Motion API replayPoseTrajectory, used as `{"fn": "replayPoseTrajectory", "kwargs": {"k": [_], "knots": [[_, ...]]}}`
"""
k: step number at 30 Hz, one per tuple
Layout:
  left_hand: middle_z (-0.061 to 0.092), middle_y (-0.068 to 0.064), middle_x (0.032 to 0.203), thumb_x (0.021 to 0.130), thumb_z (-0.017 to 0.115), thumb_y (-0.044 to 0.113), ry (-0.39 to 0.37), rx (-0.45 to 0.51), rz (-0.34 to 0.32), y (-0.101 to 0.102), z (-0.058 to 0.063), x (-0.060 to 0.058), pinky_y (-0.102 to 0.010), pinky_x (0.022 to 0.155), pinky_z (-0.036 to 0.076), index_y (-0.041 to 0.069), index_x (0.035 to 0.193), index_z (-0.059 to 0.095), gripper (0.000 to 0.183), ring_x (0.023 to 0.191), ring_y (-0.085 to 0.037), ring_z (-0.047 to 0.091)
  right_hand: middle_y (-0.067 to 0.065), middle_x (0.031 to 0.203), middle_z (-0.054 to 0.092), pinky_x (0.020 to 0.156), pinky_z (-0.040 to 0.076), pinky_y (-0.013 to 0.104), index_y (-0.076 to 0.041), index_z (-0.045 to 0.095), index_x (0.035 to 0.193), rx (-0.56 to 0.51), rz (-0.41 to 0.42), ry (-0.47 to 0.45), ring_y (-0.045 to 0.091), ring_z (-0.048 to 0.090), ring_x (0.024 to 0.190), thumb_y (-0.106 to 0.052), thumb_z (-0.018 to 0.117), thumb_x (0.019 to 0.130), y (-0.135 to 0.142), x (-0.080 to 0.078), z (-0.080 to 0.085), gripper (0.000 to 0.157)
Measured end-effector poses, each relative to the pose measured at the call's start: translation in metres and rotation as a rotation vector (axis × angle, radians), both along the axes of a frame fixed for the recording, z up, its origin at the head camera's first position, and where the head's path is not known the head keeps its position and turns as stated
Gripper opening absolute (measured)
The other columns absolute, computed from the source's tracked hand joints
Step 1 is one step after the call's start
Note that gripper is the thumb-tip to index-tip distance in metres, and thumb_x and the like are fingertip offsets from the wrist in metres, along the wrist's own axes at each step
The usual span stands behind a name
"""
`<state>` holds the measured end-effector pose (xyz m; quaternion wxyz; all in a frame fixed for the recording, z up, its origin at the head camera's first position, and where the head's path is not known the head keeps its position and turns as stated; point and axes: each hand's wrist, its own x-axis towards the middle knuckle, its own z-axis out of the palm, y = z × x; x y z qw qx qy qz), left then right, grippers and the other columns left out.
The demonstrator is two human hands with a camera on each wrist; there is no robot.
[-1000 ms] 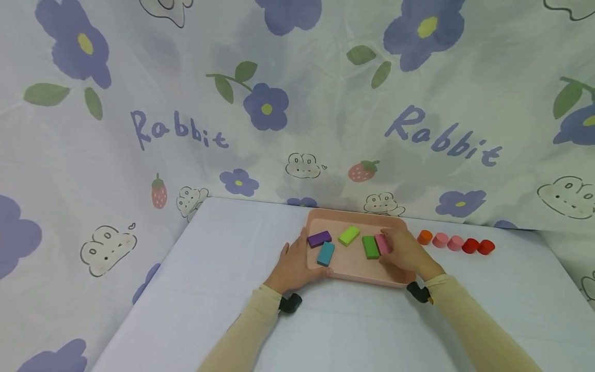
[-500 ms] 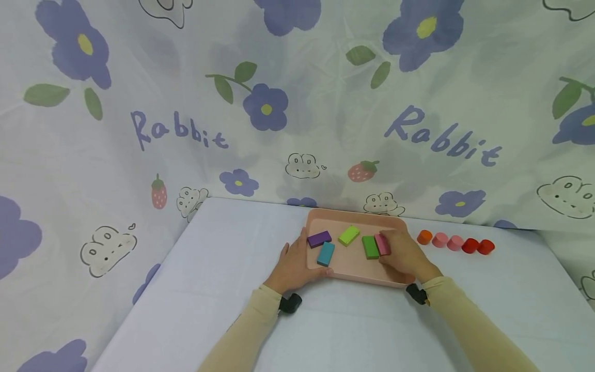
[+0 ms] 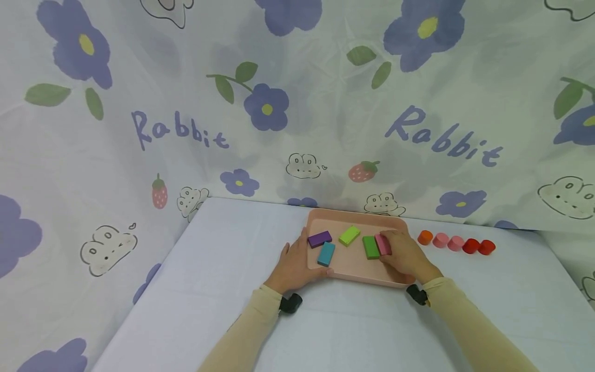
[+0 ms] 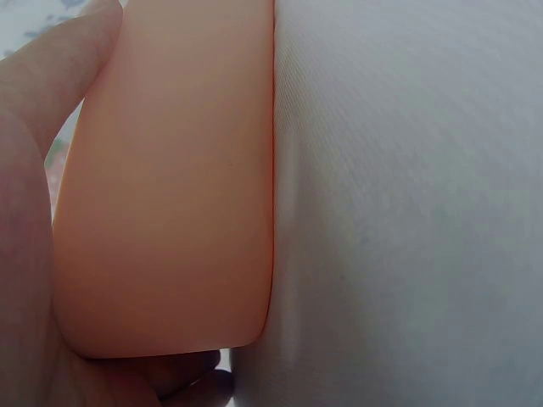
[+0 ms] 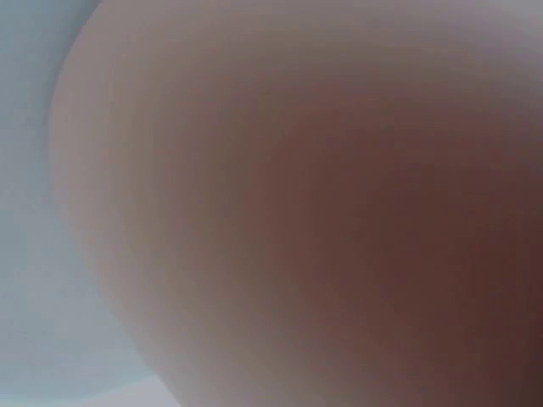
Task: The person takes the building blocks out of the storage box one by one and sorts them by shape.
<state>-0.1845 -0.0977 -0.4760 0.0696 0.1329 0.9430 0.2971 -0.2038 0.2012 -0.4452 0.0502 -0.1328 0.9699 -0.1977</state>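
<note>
A shallow peach tray (image 3: 353,272) lies on the table in the head view. My left hand (image 3: 292,266) holds its near left corner, thumb over the front rim and fingers along the left side. In the left wrist view the thumb (image 4: 64,64) rests at the tray's rim (image 4: 170,186). Inside the tray my right hand (image 3: 406,254) pinches a pink block (image 3: 383,244), which stands against a green block (image 3: 371,247). A lime block (image 3: 349,235), a purple block (image 3: 319,239) and a blue block (image 3: 326,254) lie further left. The right wrist view is mostly filled by blurred skin.
Right of the tray, several small cylinders stand in a row, from an orange cylinder (image 3: 425,237) through pink ones to a red cylinder (image 3: 486,247). A white cloth covers the table (image 3: 223,248). Behind it hangs a printed fabric (image 3: 325,129).
The right hand's fingers have drawn in slightly at the far end of the pink block, and its wrist has shifted a little left. The left hand and tray stay still.
</note>
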Motion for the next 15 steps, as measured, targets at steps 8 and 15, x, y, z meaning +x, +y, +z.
{"fn": "replayPoseTrajectory", "kwargs": {"k": [8,15], "knots": [[0.022,-0.014,0.165,0.077,0.070,0.072,-0.001,-0.006,0.004,0.0002,-0.0005,-0.0002,-0.057,0.121,0.008,0.006,0.162,0.002,0.127,0.151,-0.027,0.026,0.027,0.132,0.057,0.103,0.046,0.056,0.011,0.047,0.140,-0.012,-0.025,-0.009,0.039,0.056,0.114,-0.014,0.081,0.086,0.0005,-0.0031,-0.0027,0.068],[0.024,-0.015,0.165,0.077,0.069,0.071,0.008,-0.012,0.003,0.0000,-0.0003,0.0004,-0.058,0.121,0.009,0.005,0.162,0.002,0.127,0.150,-0.028,0.027,0.026,0.125,0.061,0.102,0.047,0.055,0.012,0.048,0.139,-0.049,-0.037,-0.002,0.036,0.057,0.108,-0.016,0.082,0.084,0.0020,-0.0057,-0.0057,0.071]]}}
